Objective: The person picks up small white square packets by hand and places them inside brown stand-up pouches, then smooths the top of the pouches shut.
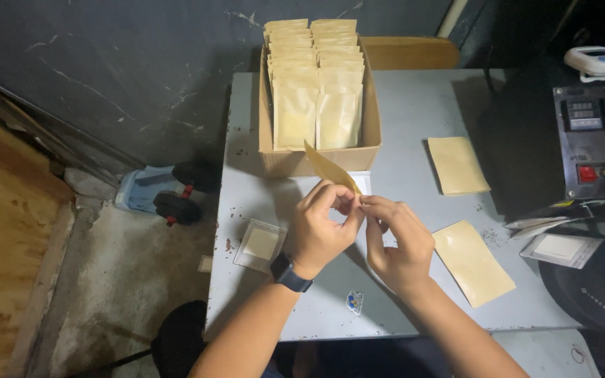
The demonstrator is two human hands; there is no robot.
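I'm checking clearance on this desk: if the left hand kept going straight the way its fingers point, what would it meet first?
Probably the right hand, whose fingers meet the left hand on the yellow pouch; depth is hard to judge.

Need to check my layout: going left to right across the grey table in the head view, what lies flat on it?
Small clear packet → blue-and-white sticker → tan pouch nearer the person, with a second tan pouch farther back at about the same position → white sachet.

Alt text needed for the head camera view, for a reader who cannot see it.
Two bare hands, left hand and right hand, pinch a tan pouch over a grey table. Behind it, a cardboard box holds rows of similar pouches; two more pouches lie flat to the right.
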